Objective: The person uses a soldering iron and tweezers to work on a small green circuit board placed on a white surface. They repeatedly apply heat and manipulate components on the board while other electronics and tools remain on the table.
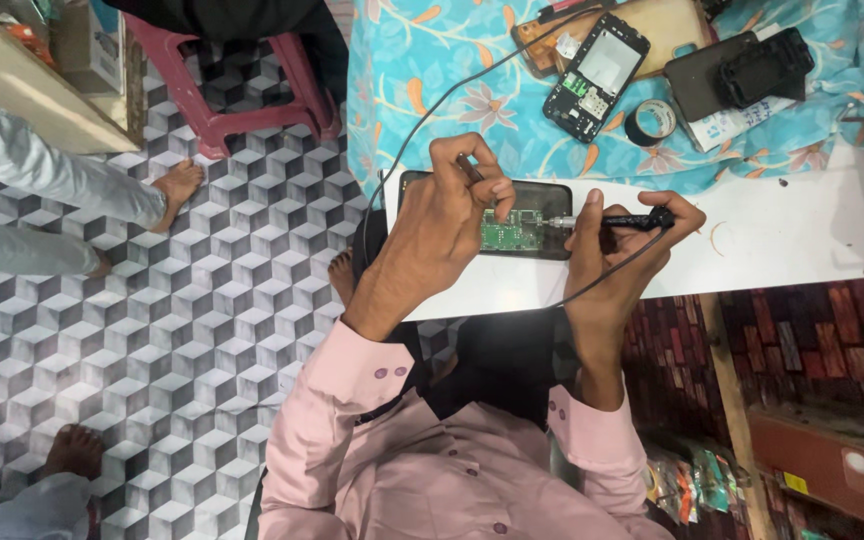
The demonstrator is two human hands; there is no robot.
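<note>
**Two hands at an opened phone on the white table**

Phone (527, 232) lies flat near the front edge of the table (792, 235), back cover off, green circuit board (507, 232) exposed in its middle.

Left hand (442, 225) rests over the phone's left half. Its grip is closed on a thin dark tool (469, 167), pinched between thumb and fingers; the tip is hidden behind the fingers, so I cannot tell where it touches.

Right hand (617, 240) sits just right of the phone. Its grip is closed round a black soldering iron (624, 221), held level, metal tip pointing left and meeting the right edge of the board. A black cord (612, 270) runs from the iron under the hand; another length of cord arcs up across the cloth.

Behind the white surface, a blue floral cloth (432, 60) carries a second opened phone (595, 75), a roll of black tape (650, 121) and a dark device (742, 70).

Floor (202, 330) is cube-patterned tile. A red stool (237, 85) stands at upper left. Another person's bare feet, one foot (177, 187) near the stool, show along the left side.
</note>
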